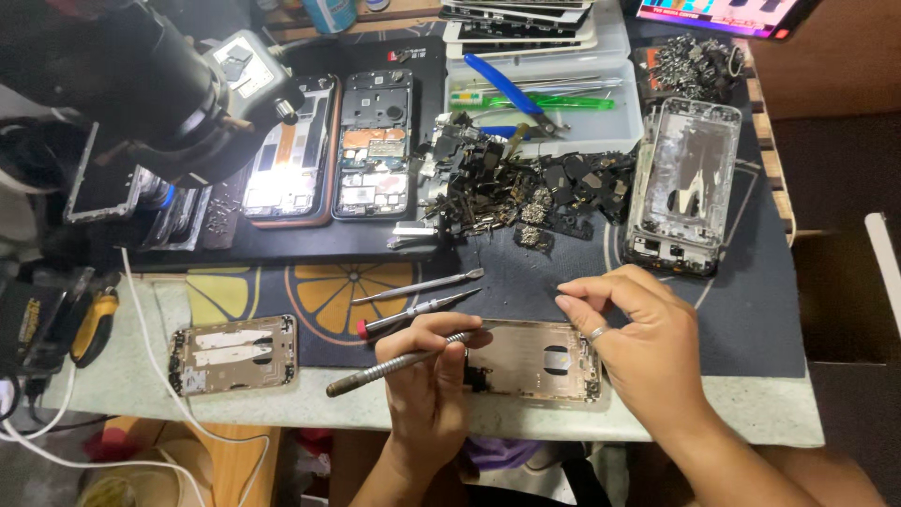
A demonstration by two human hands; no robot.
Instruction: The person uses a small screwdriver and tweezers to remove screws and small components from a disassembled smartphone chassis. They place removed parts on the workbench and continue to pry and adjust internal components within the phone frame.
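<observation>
- Your left hand (427,371) is closed around a grey metal tool (394,364) that points left.
- Your right hand (638,347) pinches its fingers together, on what I cannot tell.
- The gold phone housing (535,361) lies between both hands, at the near table edge (751,418).
- A red-tipped screwdriver (418,313) lies just beyond.

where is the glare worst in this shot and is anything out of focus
Head view: the strongest glare is on the opened phone under the microscope, its middle blown white; the microscope itself looms soft and blurred at top left; the hands, left and right, and the phone housing look evenly lit and sharp.
</observation>
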